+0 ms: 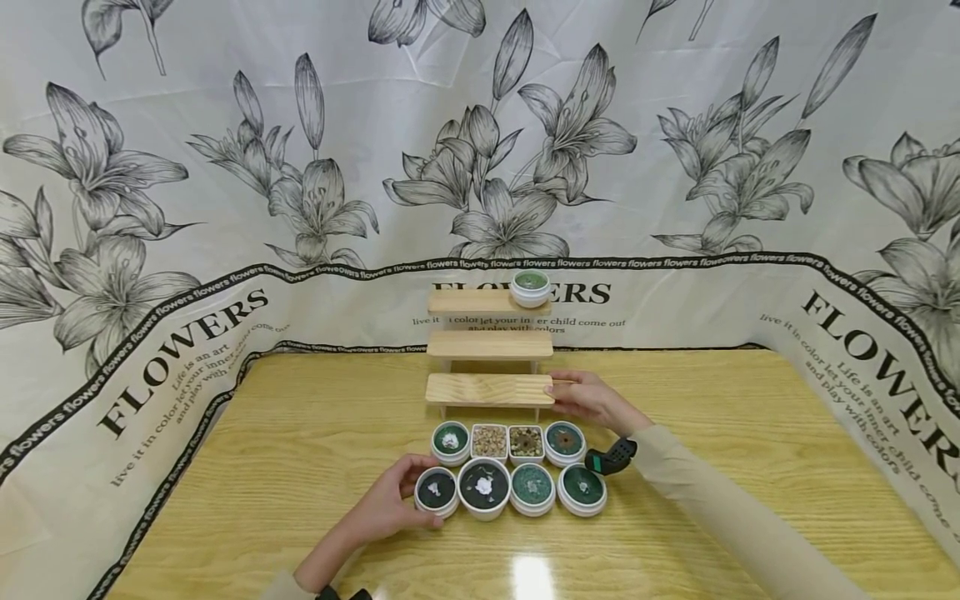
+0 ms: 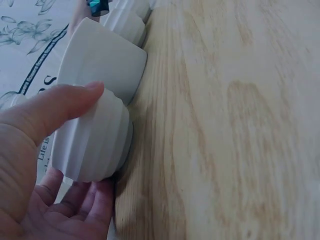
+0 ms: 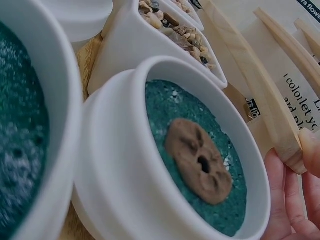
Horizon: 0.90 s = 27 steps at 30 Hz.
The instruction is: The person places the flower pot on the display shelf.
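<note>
At the front left of two rows of small white pots, my left hand [image 1: 390, 505] grips a ribbed white pot [image 1: 437, 490] with a dark fill. In the left wrist view the thumb lies across this pot's side and the fingers curl round its far side; it stands on the table. My right hand [image 1: 588, 398] pinches the right end of the lowest board of a three-step wooden display stand [image 1: 489, 388]. Thumb and fingers hold that board end [image 3: 292, 157] in the right wrist view. A pot with a green fill [image 1: 531, 289] sits on the top step, at its right end.
Beside the held pot stands a larger dark-filled pot [image 1: 484, 489], then green-filled pots [image 1: 532, 488]. Behind them are two square dishes of pebbles [image 1: 490, 441] and a pot with a brown disc [image 1: 565, 442]. A flower-printed cloth [image 1: 337, 308] hangs behind the wooden table [image 1: 300, 433].
</note>
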Available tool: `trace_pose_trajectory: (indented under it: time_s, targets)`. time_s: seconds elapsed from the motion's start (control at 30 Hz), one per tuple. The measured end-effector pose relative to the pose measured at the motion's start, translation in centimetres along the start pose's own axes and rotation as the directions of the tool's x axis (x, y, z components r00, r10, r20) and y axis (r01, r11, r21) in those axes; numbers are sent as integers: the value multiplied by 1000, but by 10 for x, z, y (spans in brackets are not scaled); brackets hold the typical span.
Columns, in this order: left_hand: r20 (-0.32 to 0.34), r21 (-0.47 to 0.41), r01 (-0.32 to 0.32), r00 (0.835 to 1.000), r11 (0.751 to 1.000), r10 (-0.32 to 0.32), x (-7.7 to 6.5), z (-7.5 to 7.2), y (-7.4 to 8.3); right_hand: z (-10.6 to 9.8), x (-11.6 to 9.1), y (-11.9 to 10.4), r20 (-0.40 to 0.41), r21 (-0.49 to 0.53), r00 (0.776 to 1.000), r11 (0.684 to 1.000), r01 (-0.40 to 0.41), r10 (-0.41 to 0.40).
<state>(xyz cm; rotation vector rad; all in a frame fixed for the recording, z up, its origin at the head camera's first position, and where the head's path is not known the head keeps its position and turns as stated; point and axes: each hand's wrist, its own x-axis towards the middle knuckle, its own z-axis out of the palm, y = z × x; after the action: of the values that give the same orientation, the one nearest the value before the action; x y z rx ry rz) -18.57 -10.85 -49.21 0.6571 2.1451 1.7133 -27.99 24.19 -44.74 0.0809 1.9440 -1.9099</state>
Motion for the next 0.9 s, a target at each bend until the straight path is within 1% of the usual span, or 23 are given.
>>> trace_pose_trajectory:
  time_s: [0.17, 0.47, 0.73, 0.9]
  targets:
    - [-13, 0, 7, 1000, 1000, -7, -2, 1, 1, 0, 0, 0, 1, -8, 1000, 1000, -1, 1]
    - [-35, -7, 48, 998, 999, -49, -3, 2, 3, 1, 2, 0, -5, -4, 1000, 1000, -14, 14]
    - [-70, 54, 91, 994, 994, -87, -2, 8, 6, -1, 0, 2, 16, -12, 1000, 1000, 14, -14]
    - [-96, 61, 94, 991, 994, -88, -2, 11, 6, -2, 0, 3, 22, -14, 999, 1000, 25, -24]
